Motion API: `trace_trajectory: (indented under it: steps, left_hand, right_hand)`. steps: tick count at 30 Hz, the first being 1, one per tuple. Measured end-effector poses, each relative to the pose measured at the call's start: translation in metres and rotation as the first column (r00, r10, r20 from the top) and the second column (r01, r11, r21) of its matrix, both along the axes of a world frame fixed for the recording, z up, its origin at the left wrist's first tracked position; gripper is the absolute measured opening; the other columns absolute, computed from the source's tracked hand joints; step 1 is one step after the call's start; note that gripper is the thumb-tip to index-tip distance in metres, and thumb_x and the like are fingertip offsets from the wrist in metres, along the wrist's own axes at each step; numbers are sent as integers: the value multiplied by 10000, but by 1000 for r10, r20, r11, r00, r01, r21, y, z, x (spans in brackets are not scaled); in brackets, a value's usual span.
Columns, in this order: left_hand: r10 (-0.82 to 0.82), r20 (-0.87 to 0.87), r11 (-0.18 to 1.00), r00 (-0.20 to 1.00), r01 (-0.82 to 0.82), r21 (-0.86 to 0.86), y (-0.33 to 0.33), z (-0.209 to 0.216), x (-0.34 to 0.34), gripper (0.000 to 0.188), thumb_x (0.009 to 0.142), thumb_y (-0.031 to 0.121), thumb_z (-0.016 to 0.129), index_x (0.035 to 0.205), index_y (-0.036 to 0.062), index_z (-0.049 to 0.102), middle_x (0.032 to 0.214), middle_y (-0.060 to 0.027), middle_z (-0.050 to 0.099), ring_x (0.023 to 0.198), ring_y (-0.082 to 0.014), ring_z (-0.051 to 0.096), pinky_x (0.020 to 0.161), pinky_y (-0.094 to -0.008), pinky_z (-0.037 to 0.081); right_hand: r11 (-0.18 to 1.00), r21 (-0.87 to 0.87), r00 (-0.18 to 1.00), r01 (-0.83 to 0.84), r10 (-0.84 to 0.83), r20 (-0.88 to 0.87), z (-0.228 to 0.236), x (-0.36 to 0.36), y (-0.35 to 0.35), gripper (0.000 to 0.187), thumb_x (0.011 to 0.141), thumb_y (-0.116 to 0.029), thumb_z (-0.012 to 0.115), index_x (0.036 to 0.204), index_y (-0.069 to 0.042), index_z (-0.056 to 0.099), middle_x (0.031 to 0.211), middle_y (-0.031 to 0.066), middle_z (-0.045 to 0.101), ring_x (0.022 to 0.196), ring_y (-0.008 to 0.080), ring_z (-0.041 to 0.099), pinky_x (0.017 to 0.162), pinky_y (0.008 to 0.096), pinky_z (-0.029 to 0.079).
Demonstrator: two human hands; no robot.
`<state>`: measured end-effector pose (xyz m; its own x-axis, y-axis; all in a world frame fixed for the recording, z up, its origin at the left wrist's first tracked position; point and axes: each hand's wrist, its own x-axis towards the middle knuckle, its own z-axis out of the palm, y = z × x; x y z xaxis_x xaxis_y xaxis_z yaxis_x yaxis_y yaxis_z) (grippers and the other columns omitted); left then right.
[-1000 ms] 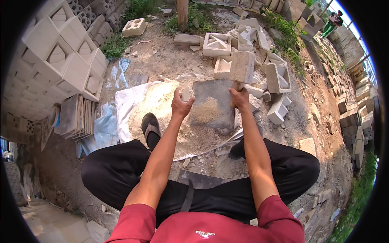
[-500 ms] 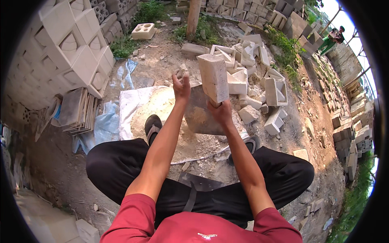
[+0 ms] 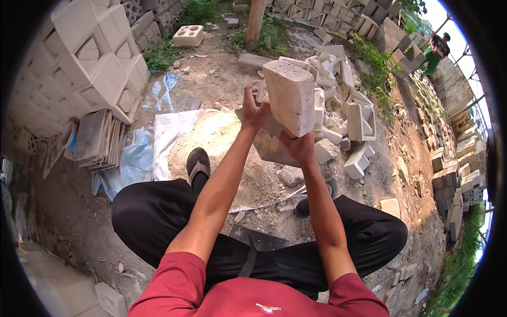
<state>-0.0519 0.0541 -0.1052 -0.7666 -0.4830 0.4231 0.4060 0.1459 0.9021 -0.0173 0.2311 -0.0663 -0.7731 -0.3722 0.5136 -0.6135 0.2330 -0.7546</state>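
My right hand (image 3: 300, 148) is closed under a large pale rectangular block (image 3: 290, 98), which looks like a mallet head raised upright. Its grip is mostly hidden by my fingers. Just left of the block, my left hand (image 3: 255, 110) has its fingers curled up, with a small pale piece at the fingertips that I cannot make out. Below both hands a dark flat plate (image 3: 272, 145) sits tilted, partly covered by them. Crushed pale rubble (image 3: 216, 132) lies beneath on a white sheet (image 3: 166, 140).
Broken pale blocks (image 3: 362, 121) are heaped beyond my right hand. A wall of stacked blocks (image 3: 100, 63) rises at left, near a stack of thin boards (image 3: 97, 140) and blue plastic (image 3: 136, 161). A wooden post (image 3: 255, 24) stands ahead. Another person (image 3: 435, 53) is far right.
The block and my right hand have shifted a little right. My left hand has moved right and up, closer to the block. The dark plate's tilt has changed, and a stone shows by its lower edge.
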Motion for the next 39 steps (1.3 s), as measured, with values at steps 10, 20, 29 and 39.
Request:
trace_trajectory:
  steps: [10, 20, 29, 39]
  left_hand:
    - [90, -18, 994, 996, -91, -54, -14, -45, -24, 616, 822, 411, 565, 1253, -7, 423, 1185, -203, 476, 1111, -298, 474, 987, -404, 365]
    - [57, -57, 998, 997, -59, -31, -15, -47, -18, 545, 779, 298, 557, 1225, 11, 430, 1142, -174, 471, 1081, -280, 464, 983, -407, 363]
    - [-50, -39, 992, 998, 45, -121, 17, -30, -13, 570, 732, 252, 588, 1219, 6, 425, 1149, -180, 470, 1091, -288, 475, 993, -390, 373]
    - [-36, -37, 973, 999, 26, -229, 38, -27, -10, 580, 742, 291, 594, 1208, -12, 428, 1124, -202, 491, 1084, -320, 493, 980, -410, 390]
  right_hand:
    - [987, -139, 997, -78, 74, -28, 0, 0, 0, 321, 753, -83, 701, 1053, 15, 641, 931, 136, 679, 848, 270, 676, 748, 360, 526]
    - [962, 262, 801, 80, -218, 558, 38, -93, 112, 218, 787, -139, 739, 792, 18, 588, 682, 83, 609, 526, 146, 590, 451, 298, 467]
    - [826, 493, 557, -273, -282, 781, 27, -87, 149, 289, 741, -141, 725, 916, 59, 613, 707, 107, 612, 559, 196, 610, 492, 320, 495]
    - [452, 849, 903, -273, -184, 389, 7, -113, 145, 336, 634, -175, 753, 852, 55, 641, 676, 155, 632, 565, 223, 644, 511, 357, 516]
